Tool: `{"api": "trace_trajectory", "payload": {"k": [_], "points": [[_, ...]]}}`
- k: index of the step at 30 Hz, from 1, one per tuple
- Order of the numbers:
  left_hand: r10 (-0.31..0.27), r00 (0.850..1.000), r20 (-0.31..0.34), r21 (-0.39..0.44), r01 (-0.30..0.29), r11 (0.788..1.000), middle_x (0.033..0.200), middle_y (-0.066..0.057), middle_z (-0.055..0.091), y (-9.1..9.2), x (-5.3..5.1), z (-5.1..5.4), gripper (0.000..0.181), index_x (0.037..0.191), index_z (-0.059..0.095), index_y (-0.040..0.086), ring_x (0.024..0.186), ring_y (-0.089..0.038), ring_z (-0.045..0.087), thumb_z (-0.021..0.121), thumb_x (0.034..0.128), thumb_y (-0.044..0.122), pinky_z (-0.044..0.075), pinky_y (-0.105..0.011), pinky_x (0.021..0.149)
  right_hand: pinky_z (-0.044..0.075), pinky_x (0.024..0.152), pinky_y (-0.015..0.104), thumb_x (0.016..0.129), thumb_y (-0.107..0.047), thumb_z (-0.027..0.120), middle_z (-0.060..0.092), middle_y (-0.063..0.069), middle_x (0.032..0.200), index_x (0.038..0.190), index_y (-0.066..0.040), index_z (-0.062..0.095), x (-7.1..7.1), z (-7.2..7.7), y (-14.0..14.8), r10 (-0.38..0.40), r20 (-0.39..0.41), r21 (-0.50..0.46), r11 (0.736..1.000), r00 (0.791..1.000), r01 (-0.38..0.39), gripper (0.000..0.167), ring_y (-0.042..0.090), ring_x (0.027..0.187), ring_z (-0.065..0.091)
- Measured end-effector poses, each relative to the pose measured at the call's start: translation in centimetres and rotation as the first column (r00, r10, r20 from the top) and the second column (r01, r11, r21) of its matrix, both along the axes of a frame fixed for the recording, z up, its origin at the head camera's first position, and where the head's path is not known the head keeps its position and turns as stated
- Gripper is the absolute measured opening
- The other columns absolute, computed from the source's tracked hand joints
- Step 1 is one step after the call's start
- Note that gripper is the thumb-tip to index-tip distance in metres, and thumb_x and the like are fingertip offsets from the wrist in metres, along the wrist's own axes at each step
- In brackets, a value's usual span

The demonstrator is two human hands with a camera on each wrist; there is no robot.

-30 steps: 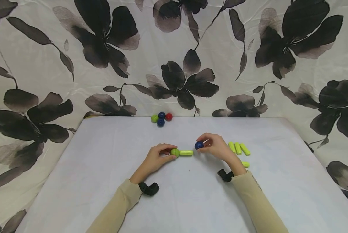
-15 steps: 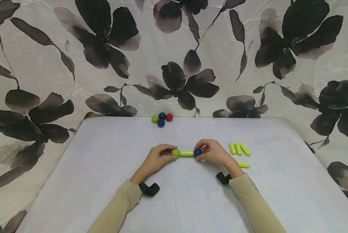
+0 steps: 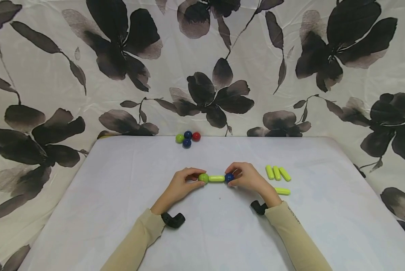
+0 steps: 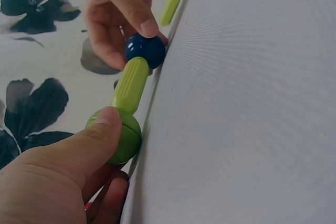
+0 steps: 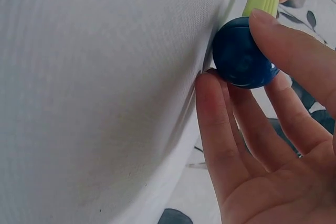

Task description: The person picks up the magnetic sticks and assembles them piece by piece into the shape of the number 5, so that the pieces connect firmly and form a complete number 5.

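Observation:
A green ball point(image 3: 204, 177), a yellow-green ridged stick point(image 3: 216, 178) and a dark blue ball point(image 3: 229, 177) form a straight row at the middle of the white table point(image 3: 202, 233). With thumb and fingers my left hand point(image 3: 183, 182) pinches the green ball at the row's left end. My right hand point(image 3: 250, 178) pinches the blue ball at the other end. In the left wrist view the stick point(image 4: 130, 85) meets both balls. Close up in the right wrist view, the thumb presses the blue ball point(image 5: 242, 53) from one side, with fingers below it.
Several yellow-green sticks point(image 3: 277, 173) lie to the right of my right hand, one point(image 3: 283, 191) partly behind the wrist. Near the table's back edge sit a loose green ball point(image 3: 179, 138), two blue balls point(image 3: 187, 143) and a red ball point(image 3: 196, 136). A floral cloth point(image 3: 175, 56) hangs behind.
My right hand has moved left and slightly nearer, bringing the blue ball against the stick's free end. The left hand has kept its hold on the green ball.

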State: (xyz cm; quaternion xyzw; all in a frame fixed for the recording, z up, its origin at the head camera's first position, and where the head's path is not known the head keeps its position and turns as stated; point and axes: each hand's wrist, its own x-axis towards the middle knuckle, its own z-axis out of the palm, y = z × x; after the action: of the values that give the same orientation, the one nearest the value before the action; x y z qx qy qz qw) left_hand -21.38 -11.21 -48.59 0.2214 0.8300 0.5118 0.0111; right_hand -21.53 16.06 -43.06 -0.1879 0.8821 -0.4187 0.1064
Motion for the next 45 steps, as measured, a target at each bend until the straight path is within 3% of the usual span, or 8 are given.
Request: {"api": "trace_trajectory", "payload": {"k": [12, 29, 35, 45], "points": [[0.013, 1.000, -0.007, -0.005, -0.013, 1.000, 0.114, 0.004, 0.069, -0.1, 0.1, 0.0, 0.029, 0.123, 0.071, 0.014, 0.102, -0.012, 0.060, 0.069, 0.0959, 0.024, 0.051, -0.030, 0.087, 0.054, 0.081, 0.040, 0.077, -0.002, 0.083, 0.067, 0.008, 0.104, 0.106, -0.006, 0.069, 0.1, -0.2, 0.0, -0.001, 0.005, -0.003, 1.000, 1.000, 0.001, 0.033, 0.027, 0.095, 0.063], [0.024, 1.000, 0.002, -0.027, -0.024, 0.999, 0.115, 0.003, 0.068, 0.0, -0.1, 0.0, 0.028, 0.123, 0.071, 0.017, 0.101, -0.012, 0.060, 0.068, 0.0964, 0.025, 0.051, -0.031, 0.087, 0.054, 0.082, 0.039, 0.078, -0.003, 0.083, 0.068, 0.007, 0.105, 0.110, -0.005, 0.068, 0.0, 0.4, 0.5, 0.014, 0.014, 0.001, 1.000, 1.000, -0.014, 0.035, 0.025, 0.096, 0.064], [0.020, 1.000, 0.020, -0.029, -0.019, 0.999, 0.115, 0.004, 0.068, 0.0, -0.1, 0.0, 0.028, 0.123, 0.071, 0.016, 0.102, -0.012, 0.060, 0.068, 0.0963, 0.024, 0.050, -0.031, 0.087, 0.055, 0.084, 0.039, 0.080, -0.002, 0.081, 0.068, 0.012, 0.108, 0.112, -0.001, 0.068, 0.2, 1.3, 2.6, 0.010, -0.035, 0.017, 1.000, 0.999, -0.009, 0.035, 0.028, 0.098, 0.064], [0.019, 1.000, -0.011, -0.019, -0.019, 1.000, 0.115, 0.003, 0.069, 0.0, -0.1, -0.1, 0.029, 0.123, 0.071, 0.015, 0.102, -0.012, 0.061, 0.068, 0.0960, 0.026, 0.051, -0.032, 0.087, 0.054, 0.085, 0.042, 0.084, -0.001, 0.077, 0.067, 0.018, 0.106, 0.110, 0.003, 0.067, 1.7, 3.1, 8.6, -0.063, -0.116, 0.098, 0.992, 0.991, 0.075, 0.028, 0.030, 0.095, 0.063]]}}
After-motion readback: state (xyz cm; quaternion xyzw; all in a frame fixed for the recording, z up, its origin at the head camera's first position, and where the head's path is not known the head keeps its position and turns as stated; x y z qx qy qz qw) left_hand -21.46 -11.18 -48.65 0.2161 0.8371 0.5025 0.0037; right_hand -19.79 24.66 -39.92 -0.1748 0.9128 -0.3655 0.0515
